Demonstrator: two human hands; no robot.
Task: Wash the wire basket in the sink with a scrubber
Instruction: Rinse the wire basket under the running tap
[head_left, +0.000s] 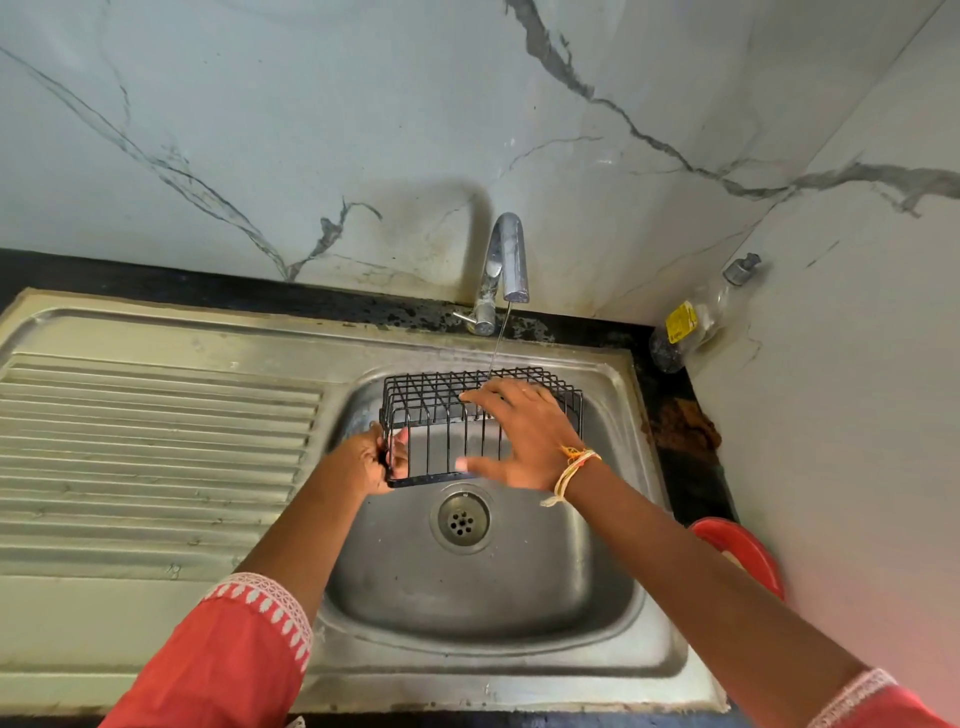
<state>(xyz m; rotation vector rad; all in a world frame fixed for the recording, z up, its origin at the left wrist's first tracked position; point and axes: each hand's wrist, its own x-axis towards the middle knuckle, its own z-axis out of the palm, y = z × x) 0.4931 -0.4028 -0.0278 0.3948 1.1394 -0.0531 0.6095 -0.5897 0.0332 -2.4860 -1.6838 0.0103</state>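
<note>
A black wire basket (441, 415) is held above the steel sink (467, 587), under the tap (506, 265). A thin stream of water falls from the tap onto the basket's far side. My left hand (376, 460) grips the basket's near left corner. My right hand (519, 436) lies on the basket's right half, fingers stretched over the top wires and thumb against the front wires. A brown scrubber (685, 428) lies on the dark counter to the right of the sink.
A ribbed steel draining board (150, 457) lies to the left of the basin. A clear soap bottle with a yellow label (691, 325) leans in the back right corner. A red bowl (743, 551) sits at the right, by the marble wall.
</note>
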